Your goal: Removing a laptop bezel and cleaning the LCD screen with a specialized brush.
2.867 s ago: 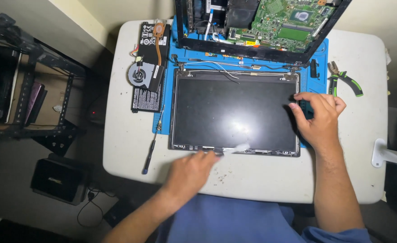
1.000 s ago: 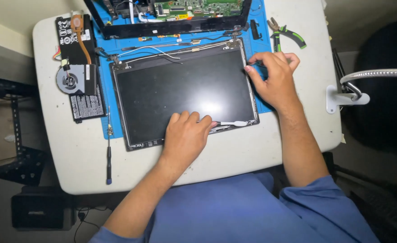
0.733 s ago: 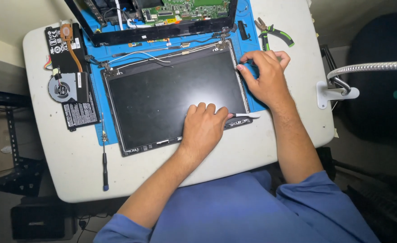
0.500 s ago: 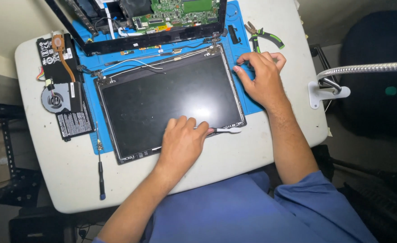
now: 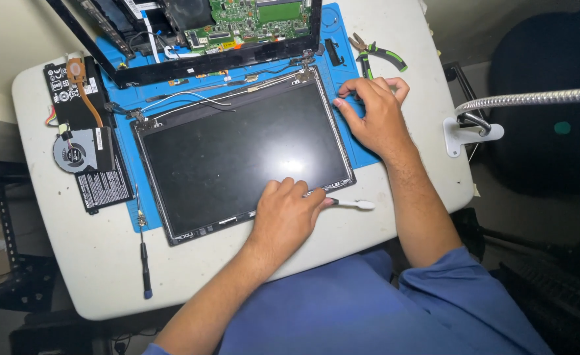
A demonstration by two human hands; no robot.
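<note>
1. A black rectangular laptop screen panel (image 5: 241,154) lies flat on a blue silicone work mat (image 5: 359,141) on the white bench (image 5: 73,263).
2. The left hand (image 5: 283,217) rests on the panel's lower edge, fingers together, pinching a slim white plastic pry tool (image 5: 350,204) at the panel's bottom right corner.
3. The right hand (image 5: 372,115) presses curled fingers against the panel's right edge.
4. A black-handled screwdriver (image 5: 144,253) lies left of the panel; green-handled pliers (image 5: 375,56) lie above the right hand.

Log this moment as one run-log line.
left hand: pressing white pry tool at laptop screen panel lower edge | right hand: steadying panel's right edge | blue mat underneath
</note>
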